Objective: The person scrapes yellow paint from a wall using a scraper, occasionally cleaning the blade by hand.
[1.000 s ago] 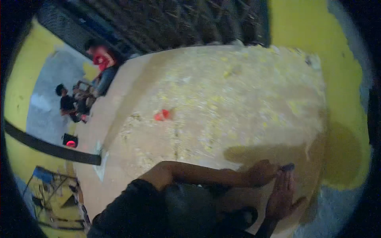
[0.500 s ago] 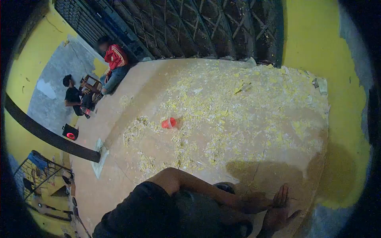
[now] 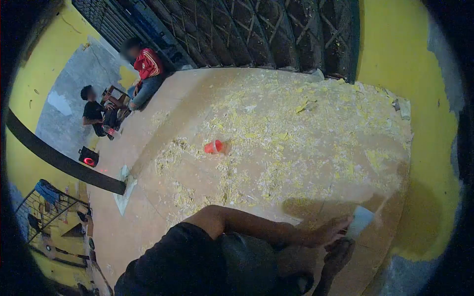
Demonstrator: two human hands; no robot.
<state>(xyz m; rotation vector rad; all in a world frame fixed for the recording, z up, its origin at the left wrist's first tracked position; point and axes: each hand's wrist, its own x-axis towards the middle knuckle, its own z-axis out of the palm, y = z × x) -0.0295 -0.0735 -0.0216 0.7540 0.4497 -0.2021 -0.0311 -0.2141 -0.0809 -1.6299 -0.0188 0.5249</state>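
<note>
A paint scraper [image 3: 361, 221] with a broad, pale, flat blade stands out between my two hands at the lower right. Its handle end is wrapped by my right hand [image 3: 339, 254], whose fingers are closed round it; the hand hides the handle itself. My left hand [image 3: 330, 232] reaches in from the left with fingers stretched out, their tips at the near side of the blade. Whether they press on the blade is hard to make out. A bent knee or leg in dark cloth [image 3: 254, 264] lies below my left forearm.
Yellow and white paint flakes [image 3: 266, 172] cover much of the tan floor. A red cup [image 3: 214, 147] lies on its side among them. Two people [image 3: 147, 74] sit by the dark metal gate [image 3: 266, 34]. A glowing speaker [image 3: 89, 159] and a metal rack [image 3: 54, 212] stand left.
The scraper blade has come into view between my hands. My right hand has closed round its handle, and my left hand has shifted slightly up and left. The view has tilted a little.
</note>
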